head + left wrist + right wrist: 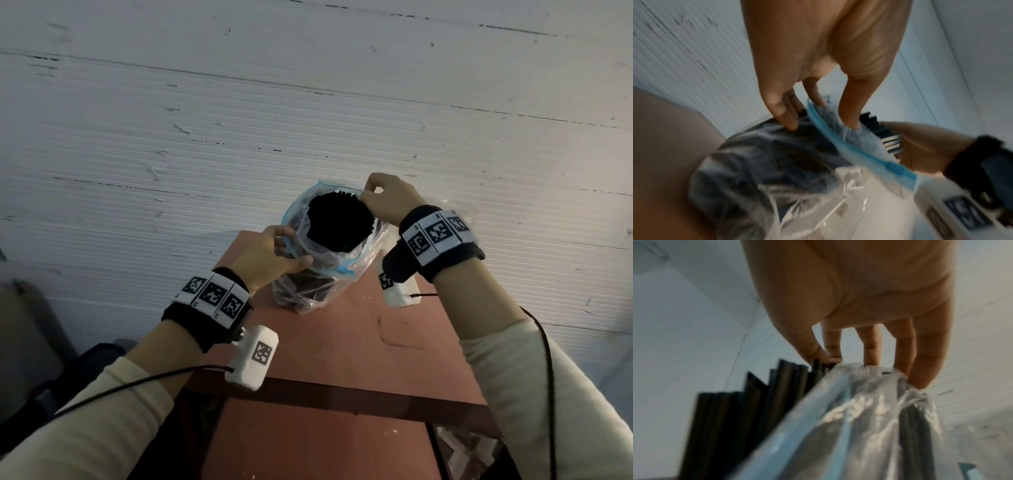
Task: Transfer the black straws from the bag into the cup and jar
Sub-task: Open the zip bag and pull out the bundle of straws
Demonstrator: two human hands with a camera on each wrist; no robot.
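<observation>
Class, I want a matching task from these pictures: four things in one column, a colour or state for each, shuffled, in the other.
Things:
1. straws
2. bag
3. table
4. left hand

Descriptions:
A. reddish-brown
B. black, bundled upright
C. grips the bag's near rim
D. clear plastic, blue zip strip, open

Pairs: 1-B, 2-D, 3-A, 4-C

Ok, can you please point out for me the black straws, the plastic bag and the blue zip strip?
black straws (323,219): head view, on the dark bundle's top ends.
plastic bag (301,291): head view, on its clear lower wall.
blue zip strip (857,151): left wrist view, on the strip's middle.
</observation>
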